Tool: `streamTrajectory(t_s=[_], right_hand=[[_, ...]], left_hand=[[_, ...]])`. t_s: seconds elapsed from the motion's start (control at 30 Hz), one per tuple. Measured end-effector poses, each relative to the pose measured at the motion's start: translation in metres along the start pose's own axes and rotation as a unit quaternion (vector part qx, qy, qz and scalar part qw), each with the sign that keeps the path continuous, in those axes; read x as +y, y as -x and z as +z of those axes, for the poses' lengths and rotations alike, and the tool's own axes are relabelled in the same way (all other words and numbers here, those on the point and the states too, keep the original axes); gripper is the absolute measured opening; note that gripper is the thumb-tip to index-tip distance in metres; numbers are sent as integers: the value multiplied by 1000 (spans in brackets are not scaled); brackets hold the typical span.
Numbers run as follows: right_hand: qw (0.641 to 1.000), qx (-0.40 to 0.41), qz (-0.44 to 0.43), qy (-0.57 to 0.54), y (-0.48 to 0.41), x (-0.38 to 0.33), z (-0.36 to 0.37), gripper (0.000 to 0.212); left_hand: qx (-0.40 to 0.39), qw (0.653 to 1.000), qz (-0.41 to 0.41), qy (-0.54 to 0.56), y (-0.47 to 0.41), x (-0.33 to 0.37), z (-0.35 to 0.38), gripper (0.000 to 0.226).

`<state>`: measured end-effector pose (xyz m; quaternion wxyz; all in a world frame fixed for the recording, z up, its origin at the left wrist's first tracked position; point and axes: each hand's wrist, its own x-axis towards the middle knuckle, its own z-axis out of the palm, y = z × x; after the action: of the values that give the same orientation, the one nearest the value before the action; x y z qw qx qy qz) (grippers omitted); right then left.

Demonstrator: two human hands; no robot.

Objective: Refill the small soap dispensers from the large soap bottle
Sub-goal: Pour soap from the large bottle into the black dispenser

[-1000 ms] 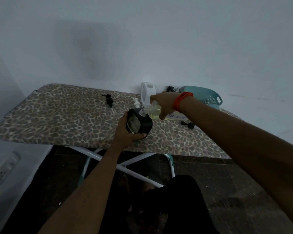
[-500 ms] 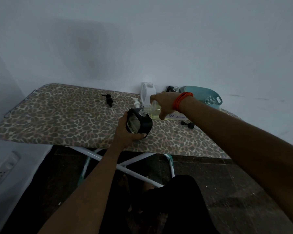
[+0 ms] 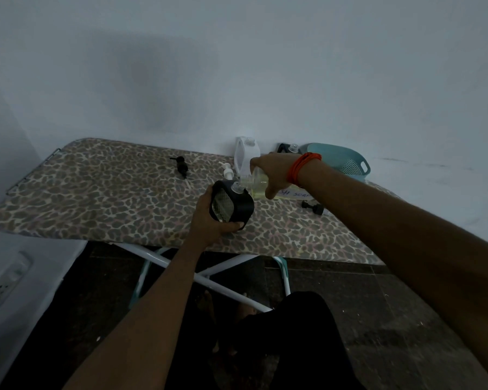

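Orange-banded right hand (image 3: 271,171) clamps tipped bottle (image 3: 258,188), neck at dispenser (image 3: 237,209) mouth. Left hand (image 3: 209,218) grips dispenser, tilted, above board (image 3: 110,192) near front edge. Step: pouring, mid-fill. Next likely: watch level, tip bottle upright, refit pump (image 3: 182,167) lying loose behind.

Blue handwritten letters "SH SOAP" on white label (image 3: 295,194), just right of downward-pointing fingertip of right hand (image 3: 273,171); first letters hidden behind fingers. Label on clear large bottle of yellowish liquid (image 3: 256,184) or on surface beneath: cannot tell.
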<state>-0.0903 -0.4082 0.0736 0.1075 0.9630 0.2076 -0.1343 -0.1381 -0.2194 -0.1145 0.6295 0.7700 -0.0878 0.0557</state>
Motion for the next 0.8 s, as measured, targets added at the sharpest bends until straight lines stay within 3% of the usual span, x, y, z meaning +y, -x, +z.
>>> streamTrajectory(t_s=[0.8], right_hand=[[1000,-4,3,-2,1,-1,-1,81]], left_hand=[[1,1000,3,-12,-4,-2,0,119]])
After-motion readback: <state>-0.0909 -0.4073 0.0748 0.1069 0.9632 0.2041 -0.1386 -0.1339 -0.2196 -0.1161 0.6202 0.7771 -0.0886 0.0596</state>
